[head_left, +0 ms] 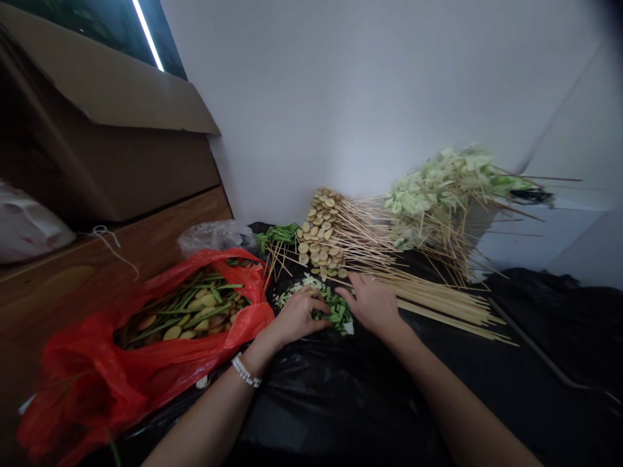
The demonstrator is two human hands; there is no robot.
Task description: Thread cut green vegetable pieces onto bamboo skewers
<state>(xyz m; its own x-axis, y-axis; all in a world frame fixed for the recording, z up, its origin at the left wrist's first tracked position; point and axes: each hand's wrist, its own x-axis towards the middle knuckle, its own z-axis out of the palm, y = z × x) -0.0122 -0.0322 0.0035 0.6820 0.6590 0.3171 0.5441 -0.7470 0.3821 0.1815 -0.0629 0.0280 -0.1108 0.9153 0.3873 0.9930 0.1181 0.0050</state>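
My left hand [296,318] lies palm down on a heap of chopped greens [335,312], and my right hand [372,305] rests just beside it. Neither grip is clenched; both look open. The heap sits on black plastic sheeting [316,402]. Behind it, skewered round slices [318,237] and skewered pale leaves [438,188] lie piled up, while green stalks [195,305] lie loose in a red plastic bag [146,324].

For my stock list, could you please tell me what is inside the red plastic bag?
The red plastic bag holds long green stalks lying over pale yellow slices; whatever lies beneath them is covered.
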